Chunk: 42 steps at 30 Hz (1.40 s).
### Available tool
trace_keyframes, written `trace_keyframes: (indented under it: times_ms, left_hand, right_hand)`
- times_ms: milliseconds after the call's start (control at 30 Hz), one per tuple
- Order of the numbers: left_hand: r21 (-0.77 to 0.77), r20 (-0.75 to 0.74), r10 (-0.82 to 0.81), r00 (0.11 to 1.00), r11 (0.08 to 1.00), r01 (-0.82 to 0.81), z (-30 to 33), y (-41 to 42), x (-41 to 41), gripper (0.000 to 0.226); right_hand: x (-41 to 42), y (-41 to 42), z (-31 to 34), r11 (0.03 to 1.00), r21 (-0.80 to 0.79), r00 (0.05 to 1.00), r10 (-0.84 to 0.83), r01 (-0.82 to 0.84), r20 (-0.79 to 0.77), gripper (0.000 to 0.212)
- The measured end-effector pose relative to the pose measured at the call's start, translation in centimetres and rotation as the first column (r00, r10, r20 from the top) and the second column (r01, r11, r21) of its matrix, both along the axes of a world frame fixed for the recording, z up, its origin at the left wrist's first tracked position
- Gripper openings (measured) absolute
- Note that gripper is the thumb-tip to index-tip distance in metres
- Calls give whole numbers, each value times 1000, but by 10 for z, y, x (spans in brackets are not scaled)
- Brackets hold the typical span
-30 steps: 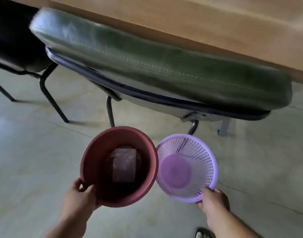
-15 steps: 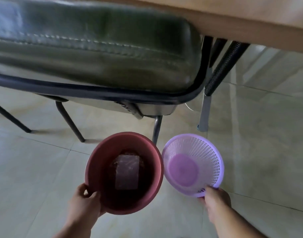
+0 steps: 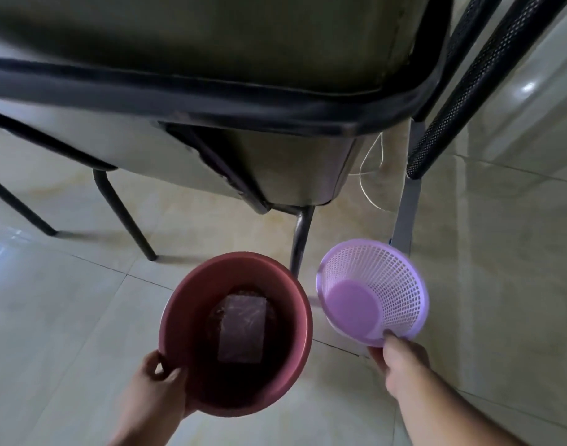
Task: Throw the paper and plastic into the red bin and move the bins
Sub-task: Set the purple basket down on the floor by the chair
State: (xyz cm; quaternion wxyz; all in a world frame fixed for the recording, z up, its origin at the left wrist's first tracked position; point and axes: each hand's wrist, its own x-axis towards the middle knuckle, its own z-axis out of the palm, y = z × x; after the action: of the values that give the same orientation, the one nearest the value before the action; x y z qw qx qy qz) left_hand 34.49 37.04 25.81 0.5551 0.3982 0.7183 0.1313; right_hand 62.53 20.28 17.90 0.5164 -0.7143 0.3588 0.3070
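My left hand (image 3: pixel 158 391) grips the near left rim of the red bin (image 3: pixel 192 304), which hangs above the tiled floor. At the bin's bottom lies a clear plastic piece (image 3: pixel 242 331) over something darker; I cannot make out the paper. Just right of it, my right hand (image 3: pixel 401 360) pinches the near rim of the purple mesh bin (image 3: pixel 401 284), which tilts to the left and has nothing inside. The two bins are side by side, a small gap between their rims.
A dark green padded chair (image 3: pixel 211 43) fills the top of the view, its black metal legs (image 3: pixel 299 239) standing right behind the bins. A grey table leg (image 3: pixel 404 217) and a black mesh bar (image 3: pixel 462 101) rise at the right. A thin cord (image 3: pixel 369 175) hangs there.
The view has swung right and nearer to the chair. Both bins stay in my hands and have travelled right along with me; the purple bin now tilts more to the left.
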Motion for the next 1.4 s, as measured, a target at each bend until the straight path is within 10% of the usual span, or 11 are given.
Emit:
trace_keyframes:
  times_ms: [567, 933, 1400]
  left_hand:
    - [-68, 104, 50, 993, 997, -43, 41, 34, -36, 22]
    - [-62, 127, 57, 990, 997, -49, 107, 144, -183, 28]
    - [-30, 62, 78, 995, 997, -76, 50, 356, -255, 28]
  right_hand:
    - [-54, 26, 53, 987, -51, 988, 153, -153, -2, 16]
    - [-192, 157, 175, 966, 74, 969, 244, -246, 33, 12]
    - [-292, 363, 141, 941, 134, 950, 313, -310, 0, 17]
